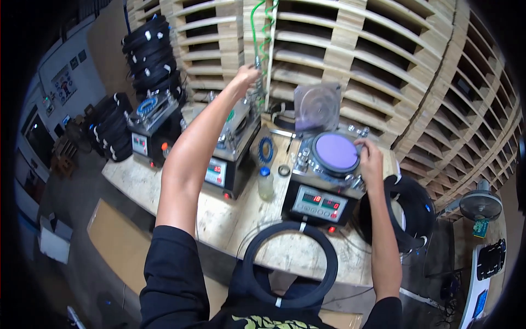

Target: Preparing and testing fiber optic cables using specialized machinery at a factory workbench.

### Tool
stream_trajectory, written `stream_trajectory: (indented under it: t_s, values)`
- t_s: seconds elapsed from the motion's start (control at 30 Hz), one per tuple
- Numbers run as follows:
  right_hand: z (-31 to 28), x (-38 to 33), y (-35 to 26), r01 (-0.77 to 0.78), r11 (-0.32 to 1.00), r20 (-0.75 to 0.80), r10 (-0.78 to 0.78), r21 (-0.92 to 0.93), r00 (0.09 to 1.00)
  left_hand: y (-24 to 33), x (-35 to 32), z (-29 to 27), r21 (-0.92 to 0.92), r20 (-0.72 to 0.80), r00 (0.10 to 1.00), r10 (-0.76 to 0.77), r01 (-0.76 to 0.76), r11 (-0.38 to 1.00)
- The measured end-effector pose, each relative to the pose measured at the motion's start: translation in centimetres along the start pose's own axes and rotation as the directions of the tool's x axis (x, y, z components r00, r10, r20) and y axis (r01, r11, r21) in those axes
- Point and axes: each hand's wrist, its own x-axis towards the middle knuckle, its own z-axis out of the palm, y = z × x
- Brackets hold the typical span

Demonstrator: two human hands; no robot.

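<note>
Raised at the far middle, my left hand (247, 75) is closed round the metal end of a green coiled air hose (267, 27). My right hand (371, 156) is at the right rim of a round purple disc (336, 151), fingers curled together; what they pinch, if anything, is hidden. The disc lies on a dark round platform atop a lapping or polishing machine (319, 204) with a lit red display. Its clear square lid (318, 107) stands raised behind. A black ring-shaped coil (251, 263) tied with white bands rests against my lap at the table's near edge.
Further left on the wooden table (219, 219) stand a second machine (222, 170) and a third (143, 140). Between machines are a blue-capped bottle (266, 186) and a blue toothed ring (266, 149). Black coils (419, 208) lie right; others (148, 55) are stacked far left. Wooden pallets (350, 49) wall the back.
</note>
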Motion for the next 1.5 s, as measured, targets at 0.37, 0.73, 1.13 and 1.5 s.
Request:
stream_trajectory:
  t_s: [0.37,0.73,1.13,1.5]
  values:
    - [0.0,0.6,-0.1,0.013,1.000,0.001,-0.013,-0.015,1.000,-12.9,-21.2,1.5,0.453,0.474,0.880,0.031,-0.274,0.848]
    - [-0.9,0.4,0.8,0.099,0.994,-0.039,-0.101,-0.043,0.994,-14.3,-23.4,6.6,0.273,-0.077,0.941,0.331,-0.299,0.914]
    - [-3.1,-0.4,-8.5,0.236,0.970,0.000,-0.237,0.049,0.972,5.6,-25.4,14.3,-0.107,0.127,0.811,0.571,-0.562,0.820]
    - [-9.7,2.5,-9.2,0.218,0.850,0.509,0.067,-0.479,0.858,-3.6,-18.3,17.5,0.108,-0.409,0.751,0.518,-0.524,0.845]
